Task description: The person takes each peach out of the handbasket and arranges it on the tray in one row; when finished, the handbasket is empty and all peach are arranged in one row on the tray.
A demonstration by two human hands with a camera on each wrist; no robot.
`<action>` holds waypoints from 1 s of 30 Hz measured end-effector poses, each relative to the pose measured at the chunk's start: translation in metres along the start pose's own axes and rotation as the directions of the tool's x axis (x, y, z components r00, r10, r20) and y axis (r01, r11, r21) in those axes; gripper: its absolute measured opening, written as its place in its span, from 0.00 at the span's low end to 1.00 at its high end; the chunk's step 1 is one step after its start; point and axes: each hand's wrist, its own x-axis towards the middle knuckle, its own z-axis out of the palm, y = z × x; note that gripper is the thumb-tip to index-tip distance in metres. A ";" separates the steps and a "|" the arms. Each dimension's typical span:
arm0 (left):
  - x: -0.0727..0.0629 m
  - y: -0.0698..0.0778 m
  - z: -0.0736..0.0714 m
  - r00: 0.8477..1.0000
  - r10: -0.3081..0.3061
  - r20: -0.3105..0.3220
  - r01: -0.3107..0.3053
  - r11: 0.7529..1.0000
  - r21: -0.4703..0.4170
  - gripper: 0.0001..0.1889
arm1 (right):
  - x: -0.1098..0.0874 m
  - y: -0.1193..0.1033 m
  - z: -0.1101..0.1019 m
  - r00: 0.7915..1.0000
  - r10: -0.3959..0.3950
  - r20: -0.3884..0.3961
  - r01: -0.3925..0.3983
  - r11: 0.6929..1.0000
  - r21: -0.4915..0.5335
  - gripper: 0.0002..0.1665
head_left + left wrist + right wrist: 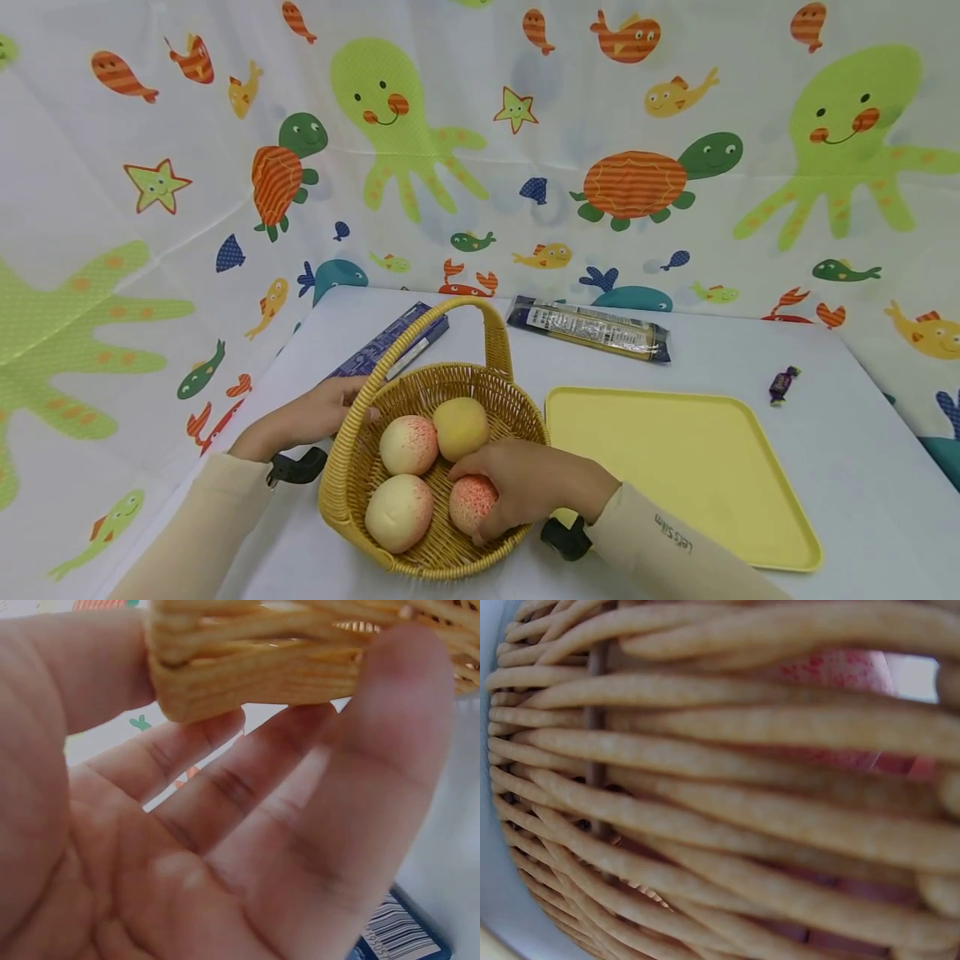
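Observation:
A wicker basket (pixel 517 408) with a tall arched handle stands on the white table. My left hand (pixel 322 412) grips its left rim; in the left wrist view, the fingers and thumb bend around the woven edge (pixel 240 671). Reaching inside, my right hand (pixel 536 479) holds a red-speckled peach (pixel 472 504) at the basket's right side. Beside it lie two pale peaches with a red blush, one upper (pixel 408 444) and one lower (pixel 399 512), and a yellow peach-like fruit (pixel 461 427). Basket weave (pixel 705 765) fills most of the right wrist view, with speckled red showing through gaps.
Right of the basket lies a yellow tray (pixel 675 467). Behind are a dark blue box (pixel 382 337) and a long plastic packet (pixel 588 329). A small purple wrapped candy (pixel 782 385) lies at the far right. A sea-animal curtain (pixel 465 108) borders the table.

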 end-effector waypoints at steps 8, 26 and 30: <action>-0.001 -0.001 0.000 1.000 0.013 0.004 -0.013 1.000 -0.027 0.18 | -0.002 -0.001 0.000 0.999 -0.039 -0.034 0.040 0.999 0.031 0.36; -0.001 -0.001 0.000 1.000 0.012 0.001 -0.012 1.000 -0.006 0.20 | -0.014 0.005 -0.008 0.982 -0.077 -0.171 0.102 0.984 0.143 0.36; -0.002 -0.001 0.001 1.000 0.010 0.000 -0.010 1.000 0.000 0.20 | -0.021 0.008 -0.015 0.977 -0.038 -0.212 0.071 0.986 0.150 0.35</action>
